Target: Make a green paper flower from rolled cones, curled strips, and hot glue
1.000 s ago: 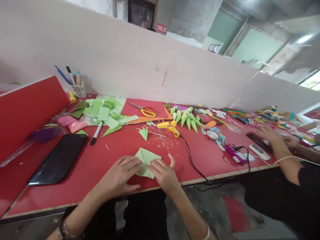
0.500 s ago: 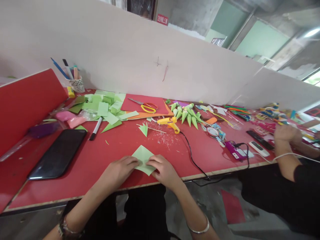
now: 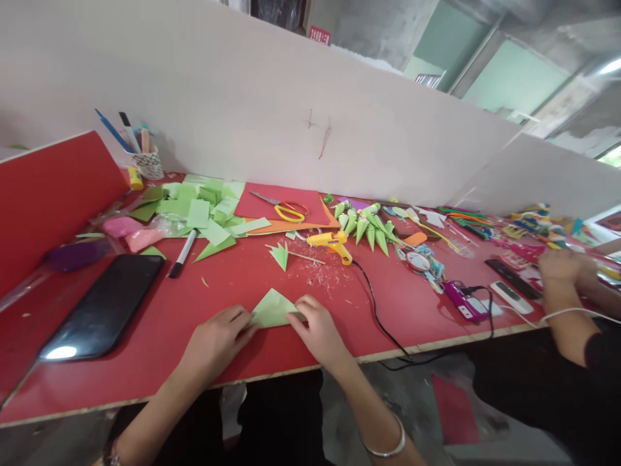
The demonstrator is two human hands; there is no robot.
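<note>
A light green sheet of paper (image 3: pixel 272 309), folded into a triangle with its peak pointing away from me, lies on the red table (image 3: pixel 213 353). My left hand (image 3: pixel 220 333) pinches its left corner. At the right corner, my right hand (image 3: pixel 315 327) grips the paper between thumb and fingers. Just beyond the sheet is a small folded green paper piece (image 3: pixel 279 256) beside a thin wooden stick (image 3: pixel 306 257). A yellow glue gun (image 3: pixel 330 244) rests behind my right hand, its black cord running to the table's front edge.
Green paper squares (image 3: pixel 198 212) are heaped at the back left, near scissors (image 3: pixel 286 211) and a marker (image 3: pixel 183 254). A phone (image 3: pixel 104 307) lies left. Green paper cones (image 3: pixel 371 226), a purple power strip (image 3: pixel 463 301) and a co-worker's hands (image 3: pixel 565 265) are to the right.
The green paper has gone from an opened square to a folded triangle. My hands have moved apart from its middle to its two side corners. The view has shifted slightly.
</note>
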